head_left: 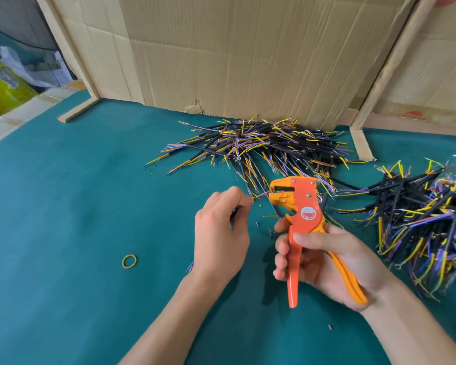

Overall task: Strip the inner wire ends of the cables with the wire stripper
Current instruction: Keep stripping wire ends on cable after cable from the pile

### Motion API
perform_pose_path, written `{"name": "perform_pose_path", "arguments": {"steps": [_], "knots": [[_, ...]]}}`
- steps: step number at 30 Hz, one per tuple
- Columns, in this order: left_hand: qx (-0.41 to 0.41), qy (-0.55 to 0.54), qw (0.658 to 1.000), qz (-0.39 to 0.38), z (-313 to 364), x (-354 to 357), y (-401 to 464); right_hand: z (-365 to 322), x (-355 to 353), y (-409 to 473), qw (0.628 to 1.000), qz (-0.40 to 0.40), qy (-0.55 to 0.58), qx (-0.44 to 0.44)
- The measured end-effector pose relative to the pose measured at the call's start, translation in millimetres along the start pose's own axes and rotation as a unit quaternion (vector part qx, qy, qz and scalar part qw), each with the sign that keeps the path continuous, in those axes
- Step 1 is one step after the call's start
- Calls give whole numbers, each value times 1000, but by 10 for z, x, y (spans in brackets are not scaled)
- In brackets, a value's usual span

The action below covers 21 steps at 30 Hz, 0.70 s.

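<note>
1. Right hand [324,262] is wrapped around the orange wire stripper [300,214] handles, above the green table [77,206].
2. Left hand [219,233] pinches a cable [258,197], its inner wire poked into the stripper's head.

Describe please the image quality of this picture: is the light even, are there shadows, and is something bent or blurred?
Head view: soft, even light with no glare; faint shadows on the green mat under the left hand and the wire stripper; wide-angle lens bends the wooden strips near the edges; hands and stripper look sharp, while the yellow bag at far left is smeared.
</note>
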<state>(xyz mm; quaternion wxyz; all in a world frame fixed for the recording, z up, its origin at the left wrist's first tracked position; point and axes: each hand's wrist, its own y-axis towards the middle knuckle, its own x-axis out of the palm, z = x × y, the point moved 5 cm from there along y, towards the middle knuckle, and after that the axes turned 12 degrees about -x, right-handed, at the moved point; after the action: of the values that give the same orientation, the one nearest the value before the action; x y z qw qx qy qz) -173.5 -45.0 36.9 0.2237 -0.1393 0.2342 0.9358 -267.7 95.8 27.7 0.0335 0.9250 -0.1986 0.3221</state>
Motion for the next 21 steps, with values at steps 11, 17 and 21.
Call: {"name": "perform_pose_path", "arguments": {"steps": [11,17,21], "knots": [[64,38,997,8,28,3,-5,-21,-3,-20,998,-24,-62,15],[68,40,997,8,30,2,-4,-16,16,-22,997,-11,-77,20],[71,33,997,3,35,16,-7,-40,10,-10,995,26,-100,-11]]}}
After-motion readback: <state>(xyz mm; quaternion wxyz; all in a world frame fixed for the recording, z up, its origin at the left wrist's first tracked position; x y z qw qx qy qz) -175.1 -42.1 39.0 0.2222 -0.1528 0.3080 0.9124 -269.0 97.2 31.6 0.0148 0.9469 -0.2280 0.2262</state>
